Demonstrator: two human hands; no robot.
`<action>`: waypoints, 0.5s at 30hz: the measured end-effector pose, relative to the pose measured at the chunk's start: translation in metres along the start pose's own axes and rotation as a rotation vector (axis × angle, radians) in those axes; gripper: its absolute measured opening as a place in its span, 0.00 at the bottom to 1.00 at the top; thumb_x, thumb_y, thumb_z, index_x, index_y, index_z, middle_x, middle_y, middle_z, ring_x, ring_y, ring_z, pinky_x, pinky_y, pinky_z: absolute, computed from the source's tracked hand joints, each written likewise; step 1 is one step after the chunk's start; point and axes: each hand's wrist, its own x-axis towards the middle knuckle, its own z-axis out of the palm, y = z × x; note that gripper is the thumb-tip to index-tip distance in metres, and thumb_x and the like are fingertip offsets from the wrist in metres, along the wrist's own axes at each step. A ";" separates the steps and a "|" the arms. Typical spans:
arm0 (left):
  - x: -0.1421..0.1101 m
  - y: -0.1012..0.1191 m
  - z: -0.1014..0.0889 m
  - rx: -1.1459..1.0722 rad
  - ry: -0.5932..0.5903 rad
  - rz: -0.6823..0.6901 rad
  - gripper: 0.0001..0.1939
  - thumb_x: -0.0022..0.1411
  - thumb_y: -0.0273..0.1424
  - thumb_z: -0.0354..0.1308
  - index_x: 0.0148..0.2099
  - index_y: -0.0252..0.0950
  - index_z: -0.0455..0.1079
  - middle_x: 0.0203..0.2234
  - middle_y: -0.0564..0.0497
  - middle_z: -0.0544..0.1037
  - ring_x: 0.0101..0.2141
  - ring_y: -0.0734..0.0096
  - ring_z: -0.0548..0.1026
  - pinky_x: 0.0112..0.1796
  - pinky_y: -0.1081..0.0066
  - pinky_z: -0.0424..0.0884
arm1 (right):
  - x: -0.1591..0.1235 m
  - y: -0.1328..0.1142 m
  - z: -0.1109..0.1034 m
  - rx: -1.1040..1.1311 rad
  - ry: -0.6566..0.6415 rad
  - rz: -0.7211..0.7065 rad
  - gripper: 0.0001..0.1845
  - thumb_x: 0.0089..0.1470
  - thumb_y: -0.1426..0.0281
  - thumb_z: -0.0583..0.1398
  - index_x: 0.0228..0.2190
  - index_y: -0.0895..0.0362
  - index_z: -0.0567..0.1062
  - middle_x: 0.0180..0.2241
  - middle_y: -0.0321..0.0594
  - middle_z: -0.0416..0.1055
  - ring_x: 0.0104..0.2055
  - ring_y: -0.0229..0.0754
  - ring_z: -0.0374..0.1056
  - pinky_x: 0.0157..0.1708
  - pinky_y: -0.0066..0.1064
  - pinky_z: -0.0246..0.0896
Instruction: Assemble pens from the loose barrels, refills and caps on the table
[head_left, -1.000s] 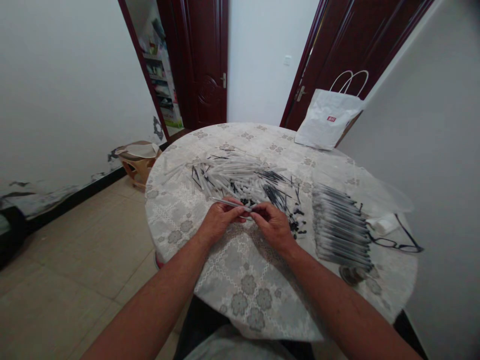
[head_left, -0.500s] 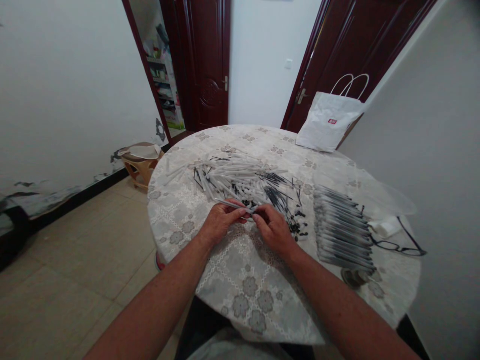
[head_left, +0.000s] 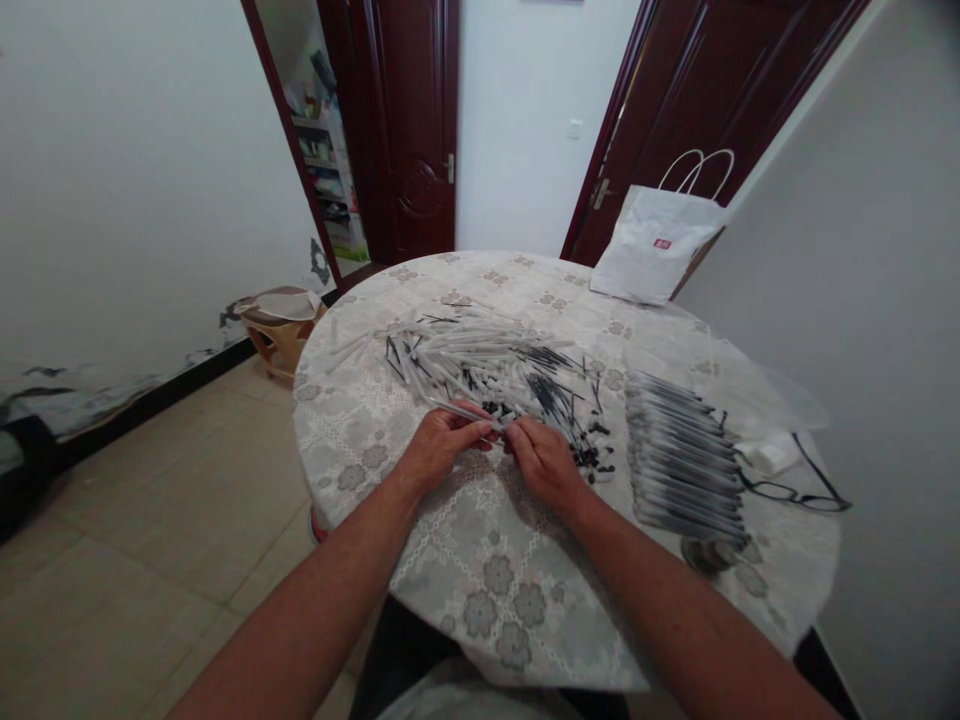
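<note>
My left hand (head_left: 441,440) is closed around a thin, pale pen barrel (head_left: 459,408), which points up and left out of the fingers. Close beside it, my right hand (head_left: 546,455) pinches at the barrel's other end; any small part between those fingertips is hidden. Just beyond both hands lies a loose pile of whitish pen barrels (head_left: 465,345). Thin dark refills (head_left: 553,398) lie on the pile's right side. Small black pen parts (head_left: 589,455) are scattered near my right hand.
Neat rows of pens in clear wrapping (head_left: 686,460) lie right of the pile. Eyeglasses (head_left: 784,493), a white roll (head_left: 772,455) and a small round object (head_left: 709,555) are near them. A white paper bag (head_left: 652,245) stands at the back of the round table (head_left: 517,600).
My right fingers have turned and closed in slightly at the barrel's end. My left hand and the barrel stay almost where they were; the view has shifted a little.
</note>
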 end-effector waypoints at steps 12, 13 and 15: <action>-0.001 0.004 0.002 0.023 0.007 -0.008 0.15 0.55 0.38 0.71 0.39 0.33 0.78 0.30 0.46 0.82 0.30 0.66 0.80 0.35 0.66 0.77 | -0.001 -0.001 -0.001 0.034 -0.022 0.021 0.17 0.69 0.63 0.51 0.32 0.54 0.73 0.28 0.37 0.72 0.31 0.41 0.68 0.34 0.31 0.60; -0.002 0.005 0.002 0.028 0.004 -0.004 0.15 0.55 0.38 0.71 0.39 0.32 0.78 0.30 0.46 0.82 0.30 0.66 0.80 0.35 0.66 0.77 | -0.002 0.000 -0.001 0.052 -0.033 0.034 0.18 0.69 0.62 0.50 0.31 0.54 0.73 0.28 0.36 0.72 0.31 0.40 0.68 0.34 0.31 0.59; -0.002 0.006 0.003 0.034 0.005 0.003 0.15 0.55 0.38 0.70 0.39 0.32 0.78 0.30 0.46 0.82 0.30 0.66 0.80 0.36 0.66 0.77 | -0.002 0.000 -0.001 0.070 -0.004 0.052 0.14 0.68 0.61 0.53 0.35 0.54 0.73 0.29 0.36 0.73 0.31 0.41 0.68 0.33 0.31 0.60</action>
